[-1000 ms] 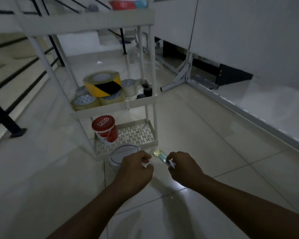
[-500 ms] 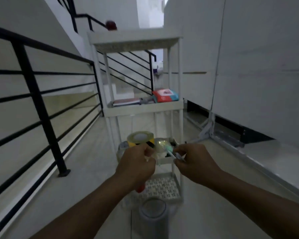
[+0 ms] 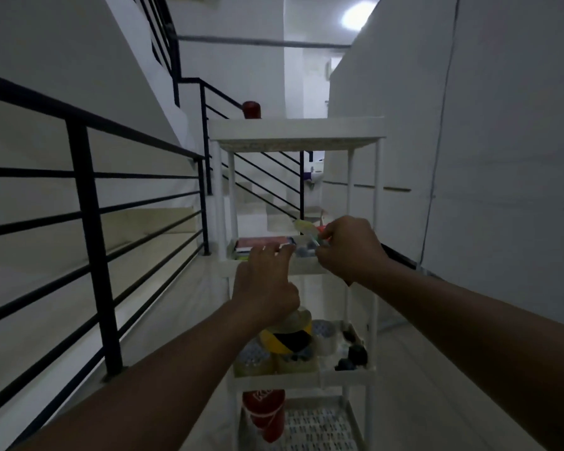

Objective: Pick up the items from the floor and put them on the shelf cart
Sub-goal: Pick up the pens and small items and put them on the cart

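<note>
Two bare forearms reached up from the bottom corners of the frame toward a tall white plastic shelf cart (image 3: 377, 196) standing at centre. Lowest in the frame, the cart's perforated bottom tier carried a red plastic tub with white lettering (image 3: 263, 415) at its left side. On the tier above lay a roll of yellow-and-black striped hazard tape (image 3: 287, 340) resting on top of several rolls of clear packing tape (image 3: 261, 359), with a few small dark objects (image 3: 355, 354) at the right end of that tier; what those were could not be told.

Higher up, at mid-frame, the left hand (image 3: 264, 284) was curled, its fingertips at the front edge of the second tier from the top; whether it gripped anything could not be made out. Just to its right, the right hand (image 3: 349, 249) was closed in a pinch on a small, thin, translucent greenish item (image 3: 305, 227), held over the right part of that same tier, above the things lying there. The item was blurred and its kind was unclear. On that tier, behind the left hand, lay a flat reddish book-like object (image 3: 261, 240).

The cart's top tier sat at upper centre, with a red round object (image 3: 252, 109) showing just behind its left rear corner. A black metal stair railing (image 3: 88, 196) ran along the left of the frame, and white walls (image 3: 502, 125) filled the right. The pale tiled floor (image 3: 189, 304) lay beneath.
</note>
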`<control>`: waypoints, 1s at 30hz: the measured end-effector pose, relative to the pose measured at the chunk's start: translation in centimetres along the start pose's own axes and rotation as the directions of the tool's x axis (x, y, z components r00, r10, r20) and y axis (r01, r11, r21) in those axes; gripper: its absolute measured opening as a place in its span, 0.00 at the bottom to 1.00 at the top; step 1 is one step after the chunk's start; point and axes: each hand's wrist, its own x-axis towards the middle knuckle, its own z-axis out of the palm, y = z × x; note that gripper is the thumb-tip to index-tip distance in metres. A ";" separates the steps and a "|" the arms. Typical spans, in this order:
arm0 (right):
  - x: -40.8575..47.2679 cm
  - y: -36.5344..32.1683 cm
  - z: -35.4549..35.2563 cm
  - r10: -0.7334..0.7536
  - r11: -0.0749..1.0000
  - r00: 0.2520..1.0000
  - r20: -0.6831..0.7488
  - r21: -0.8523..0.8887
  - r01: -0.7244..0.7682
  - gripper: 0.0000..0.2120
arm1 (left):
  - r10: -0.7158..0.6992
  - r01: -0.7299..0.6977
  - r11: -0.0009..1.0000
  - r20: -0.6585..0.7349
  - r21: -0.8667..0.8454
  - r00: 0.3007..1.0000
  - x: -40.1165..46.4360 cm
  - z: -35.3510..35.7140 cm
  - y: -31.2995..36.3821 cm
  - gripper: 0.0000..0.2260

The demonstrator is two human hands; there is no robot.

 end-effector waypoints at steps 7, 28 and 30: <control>7.0 -0.4 2.7 0.060 0.995 0.995 0.079 -0.080 -0.054 0.12 | -0.092 0.052 0.980 0.207 0.193 0.974 0.6 3.3 -2.6 0.42; 12.1 0.2 6.8 0.088 0.938 0.968 0.235 -0.347 -0.001 0.13 | -0.064 0.041 0.973 0.093 0.227 0.994 0.5 6.3 -3.5 0.49; 11.6 -0.3 6.1 0.078 0.941 0.967 0.241 -0.338 0.008 0.16 | -0.084 0.051 0.971 0.131 0.235 0.988 0.5 5.6 -3.2 0.48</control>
